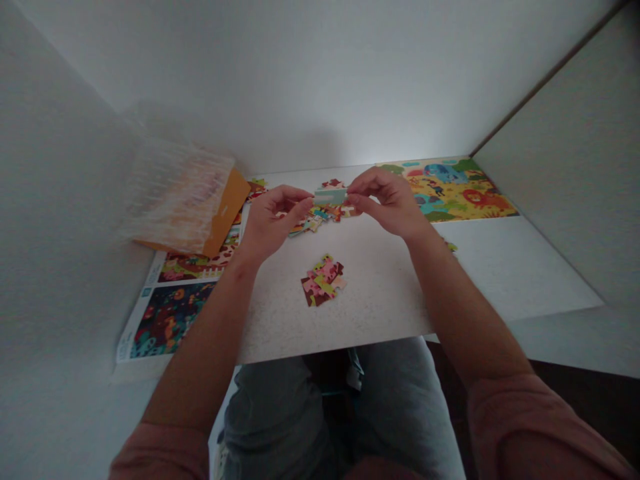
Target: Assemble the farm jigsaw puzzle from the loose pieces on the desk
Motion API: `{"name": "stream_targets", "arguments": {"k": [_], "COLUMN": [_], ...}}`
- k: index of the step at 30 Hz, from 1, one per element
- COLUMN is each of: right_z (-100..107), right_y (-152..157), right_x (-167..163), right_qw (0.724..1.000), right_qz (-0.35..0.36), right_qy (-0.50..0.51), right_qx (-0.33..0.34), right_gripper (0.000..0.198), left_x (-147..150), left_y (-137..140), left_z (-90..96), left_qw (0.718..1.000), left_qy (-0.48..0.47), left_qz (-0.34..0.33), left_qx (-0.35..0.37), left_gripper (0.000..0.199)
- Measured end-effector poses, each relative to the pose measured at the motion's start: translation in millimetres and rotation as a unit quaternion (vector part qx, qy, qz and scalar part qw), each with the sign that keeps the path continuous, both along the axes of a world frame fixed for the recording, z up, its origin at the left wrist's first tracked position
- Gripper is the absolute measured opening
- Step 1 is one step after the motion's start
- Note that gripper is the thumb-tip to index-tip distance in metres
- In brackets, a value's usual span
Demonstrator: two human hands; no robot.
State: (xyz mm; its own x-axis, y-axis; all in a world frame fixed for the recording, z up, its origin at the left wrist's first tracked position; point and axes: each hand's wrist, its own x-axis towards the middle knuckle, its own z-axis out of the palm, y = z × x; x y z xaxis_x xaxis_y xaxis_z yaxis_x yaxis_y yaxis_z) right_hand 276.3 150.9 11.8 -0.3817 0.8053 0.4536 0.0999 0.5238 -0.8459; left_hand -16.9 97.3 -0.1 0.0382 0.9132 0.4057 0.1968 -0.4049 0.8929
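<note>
My left hand (277, 218) and my right hand (386, 199) are raised over the far part of the white board (380, 280). Between them they pinch a pale green jigsaw piece strip (330, 196) by its two ends, thumbs against forefingers. Below and behind the strip lies a loose heap of colourful jigsaw pieces (320, 217), partly hidden by my fingers. Nearer to me on the board, a small pile of pink, brown and green jigsaw pieces (323, 280) overlaps itself.
At the left, a bubble-wrap pouch (170, 193) leans on an orange sheet (225, 203), above printed picture sheets (175, 317). A bright animal picture puzzle (450, 190) lies at the back right. White walls (300, 80) rise close behind the table. A piece shows beside my right forearm.
</note>
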Motion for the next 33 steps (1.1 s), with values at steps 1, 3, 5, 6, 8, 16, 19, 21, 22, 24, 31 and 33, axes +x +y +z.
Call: {"name": "stream_targets", "arguments": {"k": [1, 3, 5, 6, 8, 16, 19, 21, 22, 24, 31, 33], "right_z": [-1, -3, -5, -6, -7, 1, 6, 6, 5, 3, -12, -21], "right_y": [1, 2, 3, 4, 5, 2, -1, -3, -3, -4, 11, 20], "right_x": [-1, -2, -1, -1, 0, -1, 0, 1, 0, -1, 8, 15], "right_qw": [1.000, 0.999, 0.998, 0.997, 0.997, 0.989, 0.985, 0.978, 0.972, 0.956, 0.957, 0.952], "right_qz": [0.014, 0.039, 0.052, 0.055, 0.055, 0.082, 0.109, 0.140, 0.161, 0.211, 0.073, -0.047], "right_qy": [0.011, 0.028, 0.027, 0.018, -0.007, -0.006, -0.034, -0.062, -0.077, -0.113, -0.271, -0.300], "right_qx": [-0.006, -0.020, -0.034, -0.042, -0.058, -0.122, -0.131, -0.142, -0.151, -0.173, -0.078, -0.027], "right_gripper": [0.057, 0.052, 0.049, 0.047, 0.043, 0.044, 0.038, 0.033, 0.031, 0.030, 0.026, 0.025], "left_x": [0, 1, 2, 2, 2, 2, -3, -7, -8, -10, -14, -17], "left_y": [1, 4, 6, 7, 8, 4, 6, 9, 10, 12, 11, 8], "left_z": [-1.4, -3.2, -4.1, -4.4, -4.7, 6.4, 14.1, 17.1, 17.6, 16.9, 4.6, 2.5], "left_qw": [1.000, 0.999, 0.999, 0.998, 0.997, 0.996, 0.993, 0.989, 0.987, 0.984, 0.976, 0.968], "left_qy": [-0.009, -0.026, -0.038, -0.042, -0.045, 0.001, -0.012, -0.032, -0.041, -0.045, 0.070, 0.141], "left_qz": [-0.002, -0.006, -0.014, -0.020, -0.028, 0.027, 0.079, 0.114, 0.127, 0.143, 0.191, 0.190], "left_qx": [-0.007, -0.020, -0.036, -0.044, -0.058, -0.081, -0.087, -0.091, -0.093, -0.096, -0.083, -0.082], "left_gripper": [0.057, 0.055, 0.051, 0.049, 0.044, 0.050, 0.061, 0.066, 0.067, 0.066, 0.034, 0.025]}}
